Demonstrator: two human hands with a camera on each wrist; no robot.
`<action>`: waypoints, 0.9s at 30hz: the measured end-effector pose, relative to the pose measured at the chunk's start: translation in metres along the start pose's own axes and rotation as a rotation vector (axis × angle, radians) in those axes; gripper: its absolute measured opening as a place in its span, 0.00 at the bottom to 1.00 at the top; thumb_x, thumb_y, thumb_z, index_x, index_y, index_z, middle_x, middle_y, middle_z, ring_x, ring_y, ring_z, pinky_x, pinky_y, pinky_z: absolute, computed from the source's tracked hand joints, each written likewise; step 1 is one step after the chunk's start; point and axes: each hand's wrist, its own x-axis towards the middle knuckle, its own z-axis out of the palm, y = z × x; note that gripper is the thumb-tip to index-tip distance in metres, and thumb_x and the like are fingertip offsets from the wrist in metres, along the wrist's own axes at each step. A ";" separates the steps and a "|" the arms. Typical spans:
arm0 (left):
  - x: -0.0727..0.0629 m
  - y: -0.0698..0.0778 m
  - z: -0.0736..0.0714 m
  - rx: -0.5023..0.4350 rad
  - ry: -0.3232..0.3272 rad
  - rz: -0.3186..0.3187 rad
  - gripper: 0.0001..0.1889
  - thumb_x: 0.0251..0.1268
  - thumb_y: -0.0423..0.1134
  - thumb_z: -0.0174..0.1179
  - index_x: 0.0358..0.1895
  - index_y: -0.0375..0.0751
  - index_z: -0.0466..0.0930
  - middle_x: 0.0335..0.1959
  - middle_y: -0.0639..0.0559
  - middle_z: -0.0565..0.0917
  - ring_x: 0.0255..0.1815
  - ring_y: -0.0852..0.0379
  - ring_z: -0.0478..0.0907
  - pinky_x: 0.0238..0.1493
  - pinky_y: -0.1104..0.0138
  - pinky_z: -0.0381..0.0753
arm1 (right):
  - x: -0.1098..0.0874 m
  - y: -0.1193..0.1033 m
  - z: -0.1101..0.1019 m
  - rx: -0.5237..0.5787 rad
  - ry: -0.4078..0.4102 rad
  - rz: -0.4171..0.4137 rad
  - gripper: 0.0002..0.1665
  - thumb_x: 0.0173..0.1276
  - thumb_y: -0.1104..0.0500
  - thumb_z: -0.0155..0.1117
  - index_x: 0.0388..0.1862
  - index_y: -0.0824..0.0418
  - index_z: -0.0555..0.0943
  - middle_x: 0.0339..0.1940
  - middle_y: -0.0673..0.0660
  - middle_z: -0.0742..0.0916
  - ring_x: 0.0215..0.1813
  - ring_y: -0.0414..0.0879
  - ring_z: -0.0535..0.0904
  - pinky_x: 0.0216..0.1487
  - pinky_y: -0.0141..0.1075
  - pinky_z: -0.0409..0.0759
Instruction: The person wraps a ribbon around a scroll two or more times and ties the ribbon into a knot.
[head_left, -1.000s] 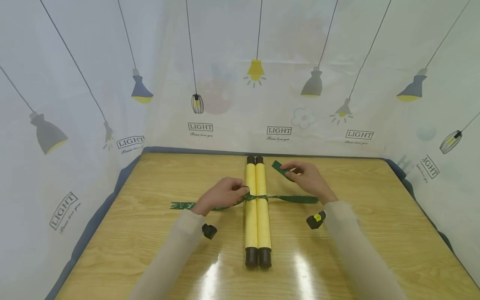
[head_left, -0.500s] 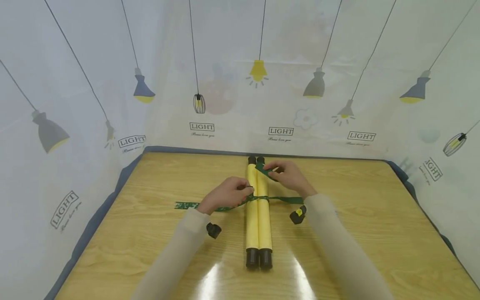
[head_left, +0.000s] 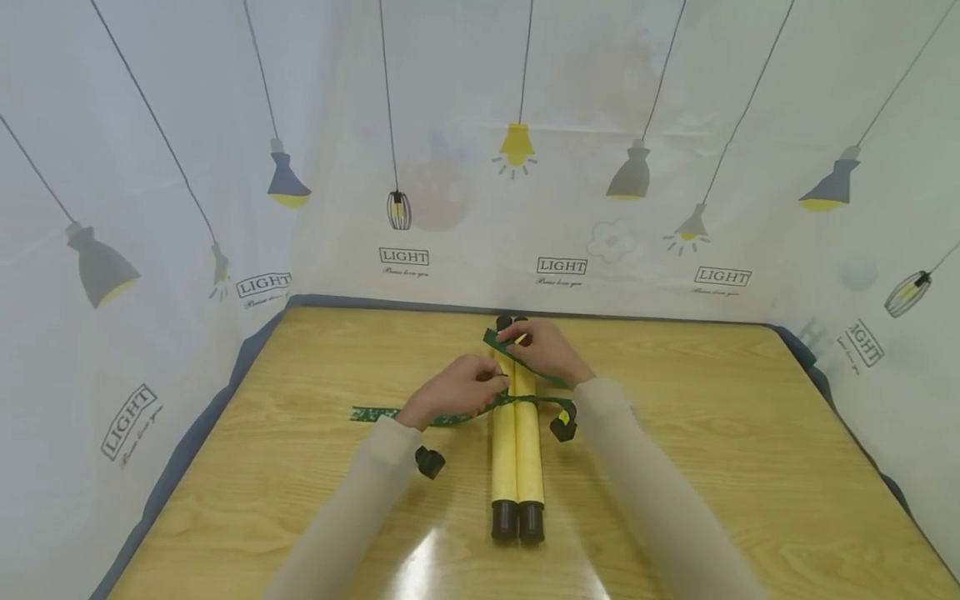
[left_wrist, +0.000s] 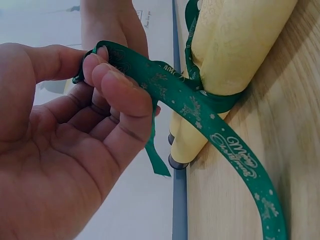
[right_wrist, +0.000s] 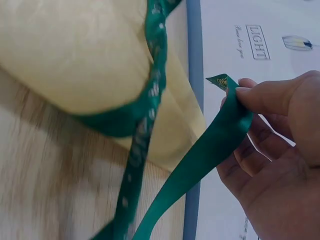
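Observation:
Two yellow rolls (head_left: 517,458) with dark brown end caps lie side by side on the table, pointing away from me. A green ribbon (left_wrist: 210,127) with pale "Merry Christmas" print is wrapped around their middle and crossed on top. Just left of the rolls, my left hand (head_left: 457,388) pinches a fold of the ribbon between thumb and fingers; a tail lies out to the left. Above the far part of the rolls, my right hand (head_left: 546,350) pinches the ribbon's other tail near its tip. In the right wrist view that tail (right_wrist: 200,155) curves up into the fingers.
The wooden table (head_left: 675,467) ends at a blue edging strip under a white backdrop (head_left: 480,208) printed with lamps. A black wrist camera (head_left: 430,462) sits by the left wrist, and another black camera (head_left: 562,427) hangs under the right.
My right hand has moved left from beside the rolls to above them, carrying the ribbon's tail across. The left hand has stayed nearly in place with its fold of ribbon.

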 end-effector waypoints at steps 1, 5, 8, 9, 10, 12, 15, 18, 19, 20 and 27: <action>0.000 0.000 0.000 0.000 -0.001 0.004 0.19 0.83 0.45 0.49 0.39 0.32 0.78 0.21 0.54 0.75 0.16 0.57 0.69 0.24 0.65 0.74 | 0.001 -0.002 0.001 -0.001 -0.008 -0.002 0.13 0.76 0.62 0.60 0.53 0.54 0.87 0.54 0.58 0.88 0.45 0.49 0.83 0.48 0.42 0.82; 0.000 0.002 0.001 -0.006 -0.005 0.013 0.19 0.83 0.45 0.48 0.39 0.31 0.77 0.20 0.55 0.74 0.16 0.58 0.68 0.24 0.66 0.73 | 0.002 -0.009 0.006 -0.005 -0.039 -0.018 0.15 0.76 0.63 0.59 0.55 0.56 0.86 0.56 0.58 0.88 0.50 0.52 0.84 0.50 0.45 0.84; 0.000 0.004 0.002 -0.010 -0.009 0.007 0.18 0.83 0.44 0.48 0.40 0.32 0.78 0.21 0.54 0.74 0.17 0.59 0.68 0.25 0.65 0.74 | 0.001 -0.011 0.006 -0.009 -0.048 -0.023 0.16 0.76 0.63 0.58 0.59 0.58 0.85 0.59 0.58 0.87 0.48 0.48 0.83 0.51 0.44 0.84; 0.000 0.004 0.002 -0.012 -0.009 0.005 0.18 0.83 0.44 0.48 0.40 0.33 0.78 0.21 0.54 0.74 0.17 0.59 0.68 0.25 0.65 0.75 | 0.000 -0.011 0.006 -0.009 -0.048 -0.021 0.17 0.76 0.63 0.58 0.60 0.59 0.84 0.60 0.59 0.86 0.44 0.47 0.82 0.49 0.43 0.84; 0.000 0.004 0.002 -0.014 -0.009 0.000 0.17 0.83 0.44 0.49 0.40 0.34 0.79 0.21 0.54 0.74 0.17 0.59 0.68 0.26 0.65 0.74 | -0.001 -0.010 0.006 -0.008 -0.048 -0.014 0.18 0.76 0.63 0.57 0.61 0.59 0.84 0.62 0.59 0.85 0.39 0.47 0.80 0.46 0.42 0.83; 0.001 0.004 0.002 -0.016 -0.005 -0.010 0.16 0.83 0.45 0.49 0.40 0.35 0.79 0.22 0.54 0.75 0.17 0.59 0.69 0.26 0.65 0.74 | -0.004 -0.008 0.004 -0.011 -0.041 -0.001 0.20 0.75 0.62 0.56 0.63 0.58 0.83 0.65 0.59 0.84 0.36 0.47 0.77 0.42 0.42 0.82; 0.001 0.004 0.002 -0.028 0.000 -0.017 0.17 0.83 0.45 0.50 0.37 0.37 0.78 0.21 0.54 0.74 0.16 0.58 0.68 0.25 0.65 0.73 | -0.008 -0.007 0.000 0.002 -0.024 -0.001 0.21 0.75 0.63 0.55 0.64 0.59 0.82 0.67 0.60 0.82 0.47 0.54 0.81 0.49 0.46 0.84; 0.002 0.002 0.001 -0.035 0.002 -0.025 0.17 0.83 0.45 0.50 0.35 0.37 0.77 0.21 0.53 0.74 0.17 0.57 0.68 0.25 0.63 0.73 | -0.012 -0.008 -0.006 0.004 0.000 -0.024 0.20 0.75 0.63 0.56 0.62 0.62 0.82 0.65 0.60 0.84 0.65 0.58 0.78 0.62 0.50 0.81; 0.002 0.002 0.000 -0.034 0.004 -0.030 0.17 0.82 0.46 0.50 0.35 0.37 0.77 0.21 0.54 0.74 0.17 0.56 0.68 0.25 0.62 0.73 | -0.013 -0.009 -0.007 0.006 0.006 -0.029 0.19 0.75 0.62 0.57 0.62 0.63 0.83 0.64 0.60 0.85 0.64 0.58 0.79 0.61 0.51 0.81; 0.002 0.001 -0.001 -0.033 0.007 -0.032 0.17 0.83 0.46 0.50 0.36 0.38 0.77 0.21 0.54 0.74 0.17 0.56 0.68 0.25 0.61 0.74 | -0.015 -0.010 -0.009 0.003 0.011 -0.034 0.18 0.76 0.62 0.57 0.61 0.63 0.83 0.62 0.60 0.85 0.63 0.58 0.80 0.60 0.52 0.81; 0.007 -0.001 -0.006 -0.043 0.026 -0.042 0.16 0.82 0.44 0.51 0.33 0.40 0.75 0.20 0.53 0.74 0.18 0.53 0.69 0.29 0.58 0.76 | -0.031 -0.018 -0.021 0.002 0.028 -0.053 0.12 0.77 0.58 0.62 0.55 0.58 0.85 0.54 0.58 0.88 0.52 0.53 0.84 0.52 0.47 0.84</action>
